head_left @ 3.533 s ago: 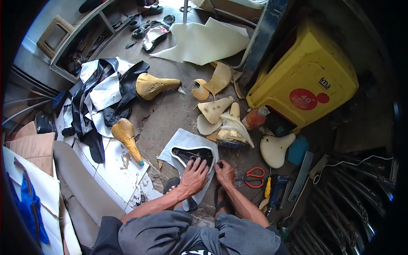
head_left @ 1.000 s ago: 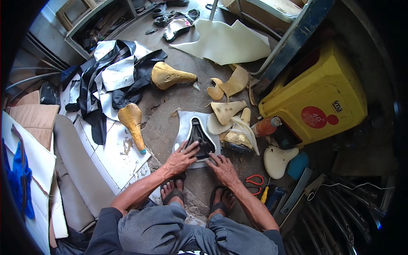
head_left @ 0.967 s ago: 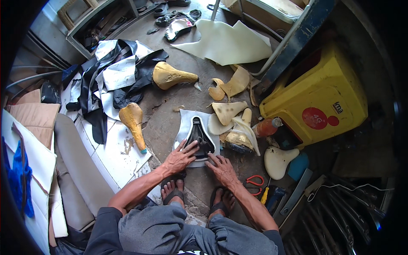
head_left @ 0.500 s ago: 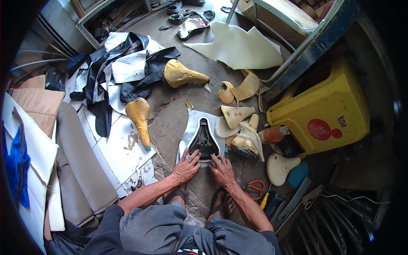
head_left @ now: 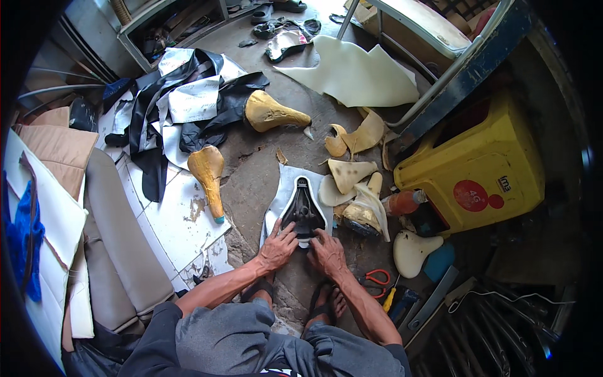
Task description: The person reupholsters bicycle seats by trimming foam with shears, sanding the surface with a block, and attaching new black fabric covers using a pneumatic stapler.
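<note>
Left hand (head_left: 276, 250) and right hand (head_left: 327, 252) touch the wide, near end of the black saddle shell (head_left: 304, 213), equally close; whether either pinches I cannot tell. Its long axis points away, nose farthest, over a pale sheet (head_left: 274, 206)

The saddle shell (head_left: 303, 210) lay on a covering (head_left: 277, 198) on the floor (head_left: 246, 183), with padding scraps (head_left: 350, 174) just to its right and a bottle (head_left: 403, 202), then a stool (head_left: 480, 163), farther right of it. To the shell's left lay one saddle (head_left: 206, 173), and farther out that way a cushion (head_left: 122, 235); beyond the shell, slightly left, lay another saddle (head_left: 273, 113), then a foam sheet (head_left: 358, 74) farther off. Pliers (head_left: 377, 271) and a screwdriver (head_left: 390, 298) lay to the shell's right, on its near side.
</note>
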Demonstrator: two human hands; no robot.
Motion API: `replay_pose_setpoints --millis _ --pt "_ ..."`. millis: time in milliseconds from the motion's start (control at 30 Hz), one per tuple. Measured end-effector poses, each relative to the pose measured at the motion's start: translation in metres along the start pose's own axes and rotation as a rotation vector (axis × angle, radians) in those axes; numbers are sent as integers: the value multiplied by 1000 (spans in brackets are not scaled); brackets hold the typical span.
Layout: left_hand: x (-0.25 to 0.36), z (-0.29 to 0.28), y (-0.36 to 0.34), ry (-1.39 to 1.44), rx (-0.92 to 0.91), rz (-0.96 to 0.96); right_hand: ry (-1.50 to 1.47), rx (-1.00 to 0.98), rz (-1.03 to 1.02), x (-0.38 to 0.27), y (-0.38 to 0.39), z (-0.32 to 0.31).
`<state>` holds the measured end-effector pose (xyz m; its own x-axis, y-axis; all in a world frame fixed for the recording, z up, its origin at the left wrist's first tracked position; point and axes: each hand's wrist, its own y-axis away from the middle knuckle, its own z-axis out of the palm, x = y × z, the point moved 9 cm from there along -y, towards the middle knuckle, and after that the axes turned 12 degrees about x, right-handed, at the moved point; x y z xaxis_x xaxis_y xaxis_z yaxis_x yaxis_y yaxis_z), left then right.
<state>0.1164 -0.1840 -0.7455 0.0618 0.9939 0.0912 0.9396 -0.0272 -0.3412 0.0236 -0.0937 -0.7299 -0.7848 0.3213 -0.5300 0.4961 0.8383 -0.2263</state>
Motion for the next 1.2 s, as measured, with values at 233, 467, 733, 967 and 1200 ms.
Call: replay_pose_setpoints --millis 233,467,733,967,1200 --pt "-6 -2 -2 164 1 -83 211 90 -133 -17 8 7" --pt "-8 0 -7 229 -51 -104 171 69 -131 -11 7 15" --pt "-14 -8 -22 79 75 -196 125 -95 123 4 -20 20" --pt "-17 -12 -24 105 98 -152 60 -110 330 21 -39 20" --pt "-9 -16 -20 39 156 -41 70 -87 406 27 -40 19"
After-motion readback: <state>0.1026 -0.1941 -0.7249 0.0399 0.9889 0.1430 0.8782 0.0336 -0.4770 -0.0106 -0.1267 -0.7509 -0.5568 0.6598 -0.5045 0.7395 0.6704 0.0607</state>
